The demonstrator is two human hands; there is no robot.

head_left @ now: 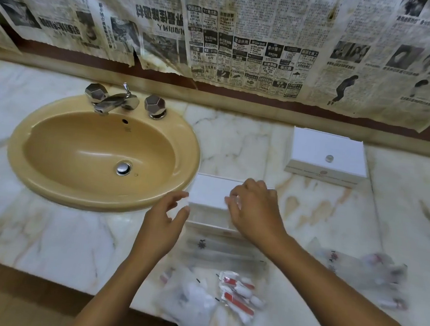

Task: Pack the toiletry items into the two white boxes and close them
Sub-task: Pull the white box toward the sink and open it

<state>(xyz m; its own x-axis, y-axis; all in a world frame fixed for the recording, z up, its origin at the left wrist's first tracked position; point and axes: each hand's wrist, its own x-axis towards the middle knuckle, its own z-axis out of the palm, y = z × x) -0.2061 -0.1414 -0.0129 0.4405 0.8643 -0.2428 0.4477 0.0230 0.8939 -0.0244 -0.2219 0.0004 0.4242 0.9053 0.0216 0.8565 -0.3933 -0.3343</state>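
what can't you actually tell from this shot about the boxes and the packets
Head view only:
- Near white box: its contents are hidden by the lid and the right hand.
- What the right hand's fingertips hold on the lid: blurred, cannot tell.
- Far white box: lid down, inside hidden.
- Packets at right: motion blur, items unreadable.
- Packets at the counter edge: print too small to read.
- Left hand: whether it touches the box is unclear.

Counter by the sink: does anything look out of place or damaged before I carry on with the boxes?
One thing stands out: a clear packet of toiletries hangs over the front edge of the marble counter and could slip off. The newspaper taped to the wall is stained and torn along its lower edge. Both white boxes look intact.
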